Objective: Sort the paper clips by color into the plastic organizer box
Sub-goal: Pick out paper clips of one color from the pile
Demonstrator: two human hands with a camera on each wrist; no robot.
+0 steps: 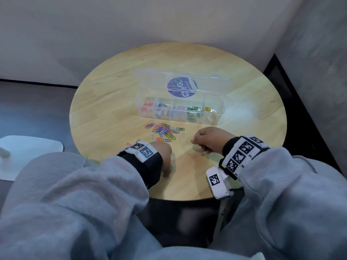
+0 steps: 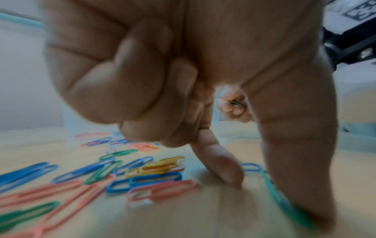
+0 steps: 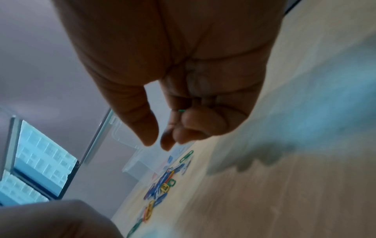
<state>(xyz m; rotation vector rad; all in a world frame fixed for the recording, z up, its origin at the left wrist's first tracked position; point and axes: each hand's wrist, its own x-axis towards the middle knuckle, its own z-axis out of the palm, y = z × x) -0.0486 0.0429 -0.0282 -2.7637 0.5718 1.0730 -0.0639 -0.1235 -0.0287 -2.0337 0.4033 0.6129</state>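
- Our right hand is curling round a green paper clip, hovering above the table;
- our left hand is pressing its forefinger and thumb onto the table beside the loose clips, other fingers curled, gripping nothing;
- the organizer box is standing open behind them.

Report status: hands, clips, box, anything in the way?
Right hand holds a green clip. Left hand presses a teal clip on the table. Organizer box open, part-filled. Path clear.
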